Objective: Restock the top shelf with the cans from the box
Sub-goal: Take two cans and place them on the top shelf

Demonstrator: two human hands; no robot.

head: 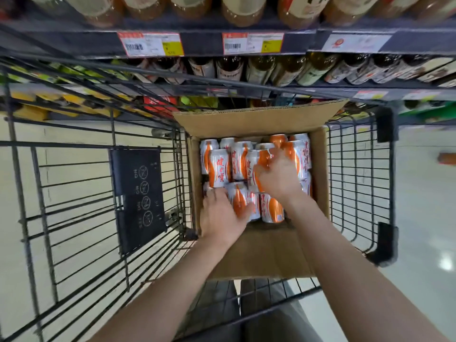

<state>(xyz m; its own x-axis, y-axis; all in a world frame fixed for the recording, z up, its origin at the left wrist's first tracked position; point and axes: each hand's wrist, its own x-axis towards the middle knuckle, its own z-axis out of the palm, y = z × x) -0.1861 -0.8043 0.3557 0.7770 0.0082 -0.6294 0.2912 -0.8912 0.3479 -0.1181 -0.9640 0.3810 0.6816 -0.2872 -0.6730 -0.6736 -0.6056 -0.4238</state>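
An open cardboard box (256, 124) sits in the right end of a wire shopping cart (357, 183). Inside lie several white and orange cans (219, 169), loosely piled. My left hand (220, 218) reaches into the box's near left corner, its fingers wrapped around an orange can (240, 201). My right hand (278, 178) is deeper in the box, closed over a can (259, 161) in the middle of the pile. Both hands are blurred.
Dark store shelves (207, 43) with price tags run across the top, holding rows of bottles (259, 70). The cart's folded child seat panel (138, 198) is to the left of the box. Pale floor tiles show through the wire.
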